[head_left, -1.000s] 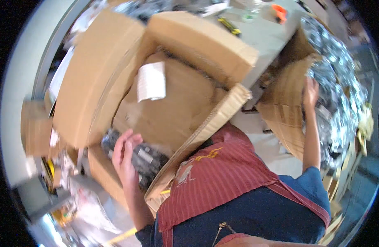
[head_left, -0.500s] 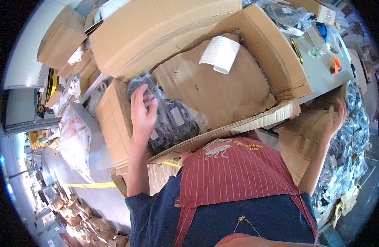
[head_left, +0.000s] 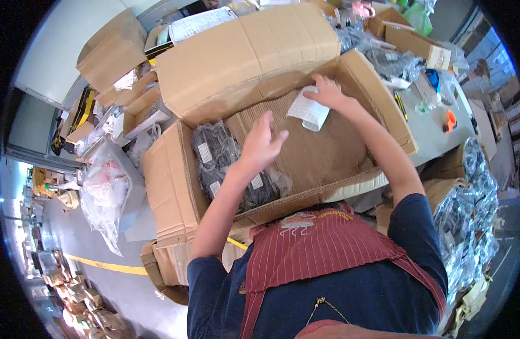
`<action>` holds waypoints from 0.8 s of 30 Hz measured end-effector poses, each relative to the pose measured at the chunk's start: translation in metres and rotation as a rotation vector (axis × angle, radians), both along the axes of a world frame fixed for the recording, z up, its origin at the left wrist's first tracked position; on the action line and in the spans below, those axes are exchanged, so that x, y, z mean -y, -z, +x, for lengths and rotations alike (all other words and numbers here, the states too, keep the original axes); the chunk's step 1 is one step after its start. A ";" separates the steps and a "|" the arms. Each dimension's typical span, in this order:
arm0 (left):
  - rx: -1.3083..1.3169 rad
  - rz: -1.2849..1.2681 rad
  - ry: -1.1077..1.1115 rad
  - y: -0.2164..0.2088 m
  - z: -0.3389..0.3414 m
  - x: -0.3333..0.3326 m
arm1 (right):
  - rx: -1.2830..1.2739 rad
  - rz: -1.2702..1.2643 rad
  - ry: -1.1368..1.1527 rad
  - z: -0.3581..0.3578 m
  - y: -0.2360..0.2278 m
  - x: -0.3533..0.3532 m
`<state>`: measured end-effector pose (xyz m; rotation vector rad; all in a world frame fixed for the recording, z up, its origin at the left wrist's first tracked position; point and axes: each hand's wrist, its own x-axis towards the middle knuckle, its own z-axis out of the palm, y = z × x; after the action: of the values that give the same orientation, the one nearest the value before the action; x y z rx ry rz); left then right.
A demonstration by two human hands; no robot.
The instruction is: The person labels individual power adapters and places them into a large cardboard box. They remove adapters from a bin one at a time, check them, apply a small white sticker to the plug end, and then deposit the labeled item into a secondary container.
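Observation:
A large open cardboard box [head_left: 175, 169] is in front of me, with a brown cardboard sheet [head_left: 333, 148] inside. Clear plastic bags of black items [head_left: 212, 152], bearing white labels, lie along its left side. My left hand [head_left: 264, 141] is over the cardboard sheet just right of the bags, fingers spread and holding nothing. A white printed paper sheet [head_left: 305, 113] with a curled near edge rests on the cardboard. My right hand [head_left: 329, 93] is at the paper's far right edge, fingers apart, its thumb over the paper.
More plastic-bagged goods [head_left: 460, 226] stand to my right. An orange-handled tool [head_left: 449, 121] and a yellow-black cutter [head_left: 401, 106] lie on the grey table [head_left: 426, 133]. A grey bin [head_left: 136, 183] with plastic bags stands at left; smaller boxes [head_left: 110, 51] are behind it.
My right hand has come from the boxes at the right to the paper. My left hand has moved right, off the black items' bags. The view has shifted.

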<state>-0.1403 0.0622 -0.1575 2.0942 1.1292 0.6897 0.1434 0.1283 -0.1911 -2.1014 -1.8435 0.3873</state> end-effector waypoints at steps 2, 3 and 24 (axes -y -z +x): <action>-0.019 0.006 -0.022 0.021 -0.001 -0.005 | -0.174 -0.157 0.027 -0.004 -0.002 -0.005; -0.010 -0.110 -0.029 0.029 -0.002 -0.008 | -0.326 -0.192 -0.017 0.002 0.000 -0.003; 0.691 -0.465 -0.103 0.010 0.005 -0.017 | -0.734 0.066 -0.362 -0.035 -0.054 0.055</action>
<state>-0.1354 0.0793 -0.1674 1.2618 0.8857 0.9871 0.1083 0.0731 -0.1372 -1.2978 -1.7099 1.0073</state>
